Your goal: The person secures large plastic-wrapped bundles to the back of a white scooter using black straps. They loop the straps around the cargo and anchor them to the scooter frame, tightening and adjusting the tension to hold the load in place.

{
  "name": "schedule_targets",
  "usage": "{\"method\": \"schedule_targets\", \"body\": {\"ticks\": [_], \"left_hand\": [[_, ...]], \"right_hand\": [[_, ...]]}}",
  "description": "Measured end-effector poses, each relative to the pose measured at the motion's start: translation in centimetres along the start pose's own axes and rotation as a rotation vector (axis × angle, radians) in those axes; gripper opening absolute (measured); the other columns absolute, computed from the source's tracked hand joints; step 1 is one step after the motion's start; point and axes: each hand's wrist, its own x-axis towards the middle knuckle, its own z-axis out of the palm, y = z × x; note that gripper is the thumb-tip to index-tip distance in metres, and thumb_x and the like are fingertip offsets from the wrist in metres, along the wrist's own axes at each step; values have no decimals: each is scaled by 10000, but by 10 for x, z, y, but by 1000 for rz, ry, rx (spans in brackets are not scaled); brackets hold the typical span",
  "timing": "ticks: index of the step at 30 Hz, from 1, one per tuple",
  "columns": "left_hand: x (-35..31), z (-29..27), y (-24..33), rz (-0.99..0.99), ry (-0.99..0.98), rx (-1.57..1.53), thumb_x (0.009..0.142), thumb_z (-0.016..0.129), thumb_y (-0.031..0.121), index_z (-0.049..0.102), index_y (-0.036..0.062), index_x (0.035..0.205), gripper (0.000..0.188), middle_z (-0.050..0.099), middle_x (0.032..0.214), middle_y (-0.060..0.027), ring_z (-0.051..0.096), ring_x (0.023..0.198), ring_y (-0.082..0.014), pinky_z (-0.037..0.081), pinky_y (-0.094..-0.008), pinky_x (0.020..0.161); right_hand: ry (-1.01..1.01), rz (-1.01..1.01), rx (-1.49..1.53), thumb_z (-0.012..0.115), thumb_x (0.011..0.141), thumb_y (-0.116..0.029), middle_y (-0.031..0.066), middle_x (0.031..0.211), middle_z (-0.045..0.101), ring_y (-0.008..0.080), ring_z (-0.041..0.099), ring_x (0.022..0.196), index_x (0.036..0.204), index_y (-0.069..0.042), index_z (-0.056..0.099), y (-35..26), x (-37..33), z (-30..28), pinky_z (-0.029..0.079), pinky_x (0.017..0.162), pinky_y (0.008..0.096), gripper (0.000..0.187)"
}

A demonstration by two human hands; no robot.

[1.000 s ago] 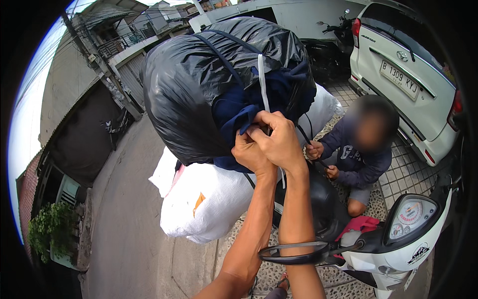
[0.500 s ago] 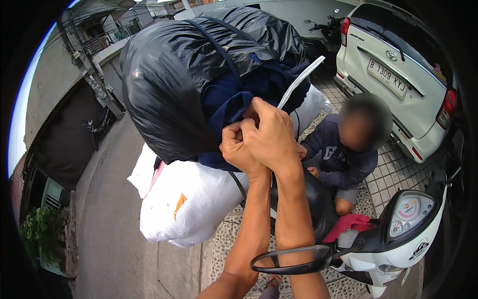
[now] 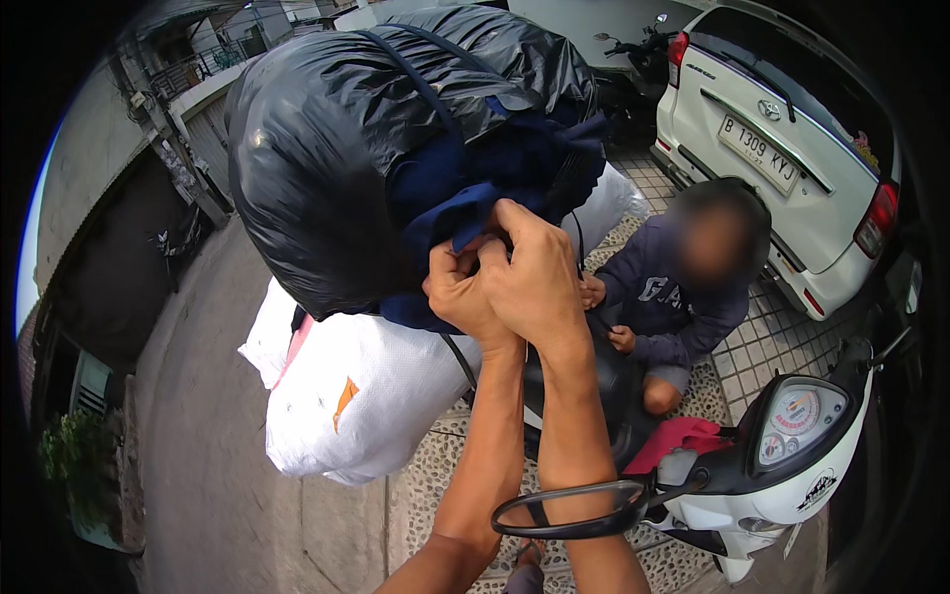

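Close together in front of me, my left hand (image 3: 470, 299) and my right hand (image 3: 532, 269) are both closed on dark blue cloth (image 3: 445, 220). The left fingers pinch a fold of it; the right hand partly overlaps the left, hiding exactly how its fingertips hold the cloth. This cloth lies against a large, bulging black plastic bag (image 3: 302, 168). Dark blue straps (image 3: 414, 79) run over the bag's top. Beneath it rests a stuffed white woven sack (image 3: 396, 391) with an orange mark. The load sits by a black scooter seat (image 3: 618, 401).
A person (image 3: 683, 277) in a dark hoodie crouches just right of my hands, their hands by the load. A white scooter (image 3: 782, 495) stands at the lower right, its mirror (image 3: 574, 510) crossing my right forearm. Behind is a parked white car (image 3: 782, 148); a paved lane (image 3: 218, 396) runs left.
The white strip that stuck up beyond my right hand no longer shows. Both hands keep hold of the cloth in nearly the same place. The whole view has shifted slightly.
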Motion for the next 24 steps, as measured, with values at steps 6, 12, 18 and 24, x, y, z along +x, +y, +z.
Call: {"method": "schedule_targets", "body": {"ticks": [6,12,18,24], "left_hand": [[4,9,19,-182,55,-110,748,724,-66,609,-18,877,180,658,748,-26,592,666,-60,468,-190,626],[12,9,27,-261,89,-211,735,628,-168,591,-31,863,192,659,815,-53,615,676,-86,501,-218,660],[18,-10,42,-439,-212,-173,727,566,-184,588,-56,858,186,672,777,-122,639,674,-145,528,-253,676],[44,-39,65,-502,-211,-301,738,535,-164,592,-79,958,243,687,960,-196,678,892,-224,535,-293,829]], "right_hand": [[-42,179,502,542,833,10,138,891,701,227,685,836,922,39,651,18,6,-10,527,772,326,144],[10,115,687,542,829,102,108,952,696,134,667,900,1022,46,649,45,-6,-1,528,835,272,228],[62,46,261,583,730,90,140,872,682,285,690,778,926,21,622,39,-10,11,538,723,352,211],[159,-70,152,556,739,89,129,815,644,257,643,751,898,26,587,31,-17,22,504,695,337,174]]}}
